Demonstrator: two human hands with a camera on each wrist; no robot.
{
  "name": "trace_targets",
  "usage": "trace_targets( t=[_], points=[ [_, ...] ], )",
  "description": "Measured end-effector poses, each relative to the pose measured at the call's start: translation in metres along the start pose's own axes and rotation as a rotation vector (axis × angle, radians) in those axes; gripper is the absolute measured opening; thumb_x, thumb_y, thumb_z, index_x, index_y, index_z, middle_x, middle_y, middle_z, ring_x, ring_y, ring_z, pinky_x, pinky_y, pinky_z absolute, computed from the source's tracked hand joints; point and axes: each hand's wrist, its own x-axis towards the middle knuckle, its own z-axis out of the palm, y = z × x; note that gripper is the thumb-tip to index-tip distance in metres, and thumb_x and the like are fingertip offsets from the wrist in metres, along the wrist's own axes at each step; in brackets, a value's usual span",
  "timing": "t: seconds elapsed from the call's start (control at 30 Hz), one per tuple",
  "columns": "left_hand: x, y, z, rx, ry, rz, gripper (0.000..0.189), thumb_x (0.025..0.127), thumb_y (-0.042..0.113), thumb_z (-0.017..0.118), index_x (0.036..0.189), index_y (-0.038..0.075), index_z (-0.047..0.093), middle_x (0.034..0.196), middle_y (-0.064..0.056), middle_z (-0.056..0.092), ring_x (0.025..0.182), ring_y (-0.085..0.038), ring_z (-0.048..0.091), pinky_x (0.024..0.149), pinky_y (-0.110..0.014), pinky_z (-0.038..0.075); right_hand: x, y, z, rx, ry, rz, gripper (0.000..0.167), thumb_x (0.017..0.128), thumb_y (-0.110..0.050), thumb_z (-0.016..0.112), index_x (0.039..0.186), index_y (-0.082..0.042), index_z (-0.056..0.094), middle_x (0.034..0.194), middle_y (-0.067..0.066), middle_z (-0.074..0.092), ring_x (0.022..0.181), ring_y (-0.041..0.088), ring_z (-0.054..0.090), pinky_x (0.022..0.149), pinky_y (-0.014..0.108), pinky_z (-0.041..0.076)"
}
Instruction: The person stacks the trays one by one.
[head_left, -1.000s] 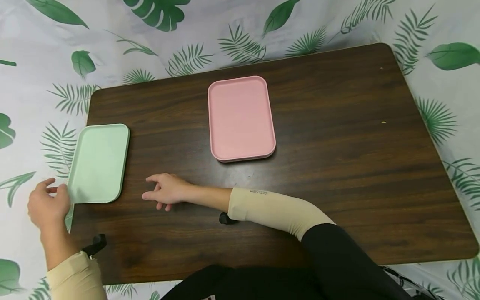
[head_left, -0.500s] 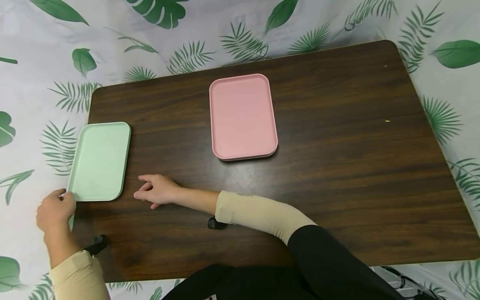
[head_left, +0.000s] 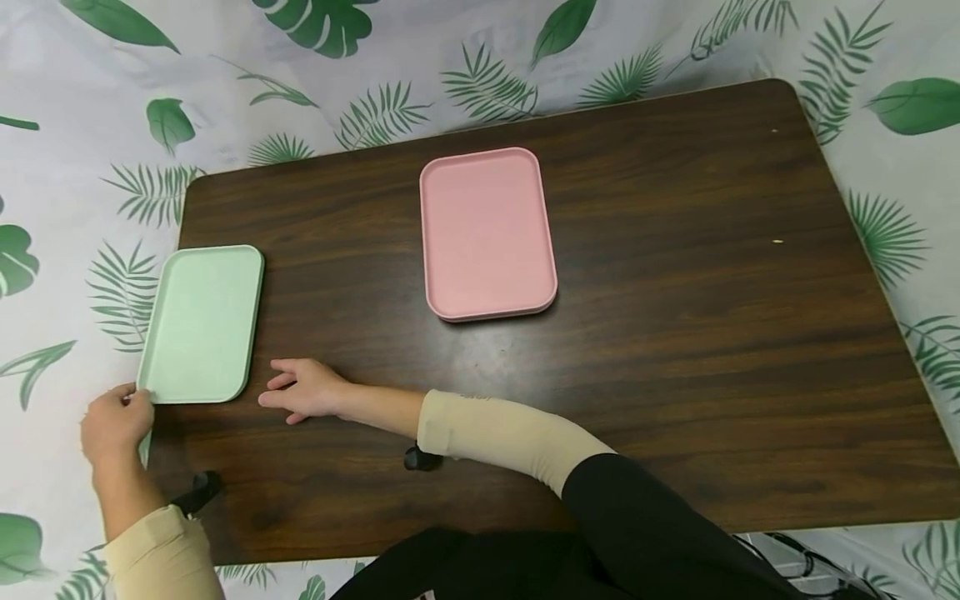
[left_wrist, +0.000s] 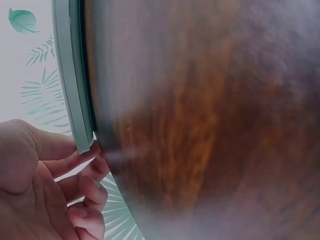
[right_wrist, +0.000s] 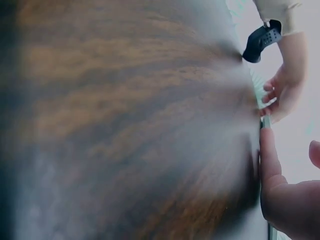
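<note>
At the table's left end lies a light green tray (head_left: 202,325), its near left corner reaching the table edge. My left hand (head_left: 116,425) pinches that corner; in the left wrist view the thumb lies against the tray's edge (left_wrist: 73,75), and the other fingers are partly behind it, loosely bent. To the right of the green tray, my right hand (head_left: 303,389) hovers over the wood with fingers spread, apart from the tray in the head view and holding nothing. A pink tray (head_left: 487,233) sits near the middle back, with a second rim showing beneath its front edge.
The dark wood-grain table (head_left: 675,333) carries both trays. A leaf-print cloth (head_left: 405,67) surrounds it. Black wrist mounts (head_left: 198,493) project from the beige sleeves. Cables and a metal frame (head_left: 817,567) show below the table's near right edge.
My left hand has moved right onto the green tray's near left corner and now pinches it. My right hand has shifted left, closer to the tray. Both trays stay in place.
</note>
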Motion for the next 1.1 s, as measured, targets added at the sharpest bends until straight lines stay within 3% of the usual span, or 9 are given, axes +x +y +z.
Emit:
trace_targets(
  t=[0.27, 0.4, 0.47, 0.53, 0.67, 0.8, 0.93, 1.03, 1.1],
  points=[
    [-0.002, -0.001, 0.003, -0.036, 0.063, 0.014, 0.048, 0.092, 0.018, 0.039, 0.128, -0.01, 0.055, 0.121, -0.035, 0.054, 0.107, -0.055, 0.049, 0.073, -0.055, 0.04, 0.005, 0.005, 0.003, 0.031, -0.028, -0.013, 0.066, 0.093, -0.012, 0.069, 0.151, -0.009, 0.037, 0.131, 0.002, 0.062, 0.091, 0.009, 0.067, 0.066, 0.026, 0.056],
    [-0.004, 0.001, 0.002, -0.042, 0.087, 0.023, 0.046, 0.089, 0.015, 0.041, 0.124, -0.01, 0.058, 0.098, -0.032, 0.062, 0.102, -0.053, 0.052, 0.066, -0.048, 0.039, 0.006, 0.006, 0.002, 0.026, -0.04, -0.012, 0.067, 0.093, -0.011, 0.068, 0.152, -0.009, 0.036, 0.132, 0.002, 0.062, 0.092, 0.01, 0.068, 0.066, 0.026, 0.056],
    [-0.005, 0.002, 0.001, -0.044, 0.091, 0.021, 0.046, 0.089, 0.014, 0.042, 0.125, -0.009, 0.058, 0.078, -0.022, 0.064, 0.1, -0.052, 0.053, 0.065, -0.046, 0.038, 0.007, 0.006, 0.001, 0.035, -0.048, -0.01, 0.067, 0.094, -0.011, 0.068, 0.152, -0.009, 0.035, 0.132, 0.003, 0.061, 0.093, 0.01, 0.068, 0.066, 0.027, 0.056],
    [-0.007, 0.003, 0.0, -0.037, 0.087, 0.021, 0.047, 0.089, 0.015, 0.043, 0.127, -0.008, 0.058, 0.063, -0.002, 0.059, 0.098, -0.05, 0.054, 0.063, -0.044, 0.038, 0.008, 0.006, 0.0, 0.053, -0.052, -0.002, 0.068, 0.094, -0.011, 0.068, 0.152, -0.009, 0.034, 0.132, 0.003, 0.061, 0.093, 0.011, 0.068, 0.065, 0.027, 0.056],
    [-0.012, 0.006, -0.003, -0.028, 0.06, 0.036, 0.047, 0.09, 0.015, 0.047, 0.13, -0.008, 0.056, 0.06, 0.02, 0.048, 0.091, -0.044, 0.055, 0.062, -0.04, 0.038, 0.01, 0.006, -0.001, 0.065, -0.051, 0.007, 0.068, 0.094, -0.011, 0.067, 0.153, -0.01, 0.033, 0.132, 0.002, 0.061, 0.092, 0.015, 0.069, 0.064, 0.028, 0.056],
    [-0.019, 0.009, -0.006, -0.028, 0.002, 0.074, 0.049, 0.091, 0.016, 0.051, 0.132, -0.011, 0.052, 0.066, 0.002, 0.062, 0.092, -0.041, 0.054, 0.064, -0.037, 0.038, 0.012, 0.006, -0.001, 0.063, -0.035, 0.012, 0.068, 0.094, -0.012, 0.067, 0.153, -0.009, 0.034, 0.131, 0.002, 0.062, 0.084, 0.02, 0.07, 0.063, 0.029, 0.056],
    [-0.029, 0.013, -0.008, -0.044, -0.054, 0.147, 0.05, 0.093, 0.016, 0.054, 0.13, -0.017, 0.05, 0.076, -0.014, 0.069, 0.076, -0.015, 0.056, 0.065, -0.03, 0.037, 0.013, 0.006, 0.0, 0.076, -0.018, 0.005, 0.067, 0.093, -0.01, 0.068, 0.151, -0.006, 0.035, 0.124, 0.005, 0.064, 0.078, 0.024, 0.071, 0.062, 0.03, 0.056],
    [-0.037, 0.016, -0.007, -0.106, -0.087, 0.174, 0.049, 0.094, 0.014, 0.054, 0.128, -0.019, 0.05, 0.065, 0.007, 0.067, 0.069, 0.01, 0.042, 0.064, -0.023, 0.036, 0.014, 0.006, 0.0, 0.082, 0.002, -0.003, 0.066, 0.093, -0.009, 0.068, 0.15, -0.005, 0.037, 0.114, 0.006, 0.065, 0.075, 0.028, 0.07, 0.061, 0.03, 0.056],
    [-0.042, 0.016, -0.005, -0.171, -0.109, 0.173, 0.049, 0.095, 0.013, 0.054, 0.129, -0.021, 0.048, 0.06, 0.019, 0.061, 0.068, 0.016, 0.038, 0.064, -0.018, 0.035, 0.014, 0.005, -0.001, 0.101, 0.015, -0.014, 0.065, 0.092, -0.007, 0.068, 0.15, -0.004, 0.038, 0.107, 0.006, 0.065, 0.076, 0.029, 0.071, 0.061, 0.031, 0.056]
  ],
)
